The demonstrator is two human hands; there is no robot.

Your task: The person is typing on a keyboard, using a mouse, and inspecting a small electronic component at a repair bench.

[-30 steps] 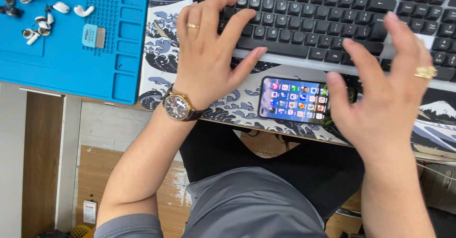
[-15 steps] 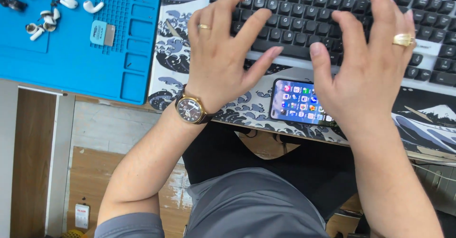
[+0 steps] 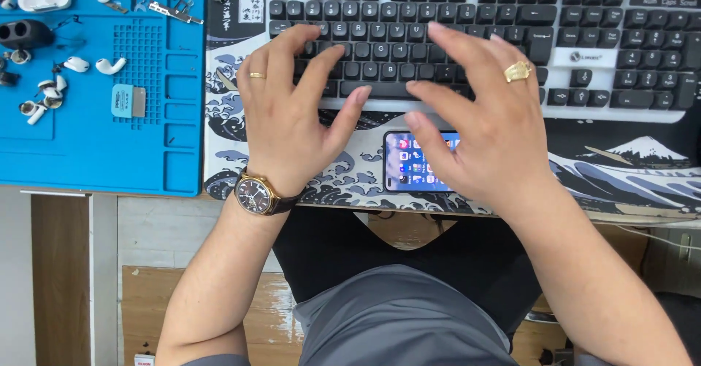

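Head view: left hand [image 3: 288, 114] and right hand [image 3: 485, 118], fingers spread and grasping nothing, rest on the keyboard [image 3: 584, 37] at the far edge; a lit phone [image 3: 409, 163] lies near, partly under the right hand; blue mat [image 3: 153, 154] at left.

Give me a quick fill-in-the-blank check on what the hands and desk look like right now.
1. Both hands, left hand and right hand, are spread over the ____.
2. The phone lies on the desk mat with its screen ____.
3. The wristwatch sits on the ____ wrist.
4. The loose earbuds lie on the ____ work mat.

Missing words: keyboard; lit; left; blue
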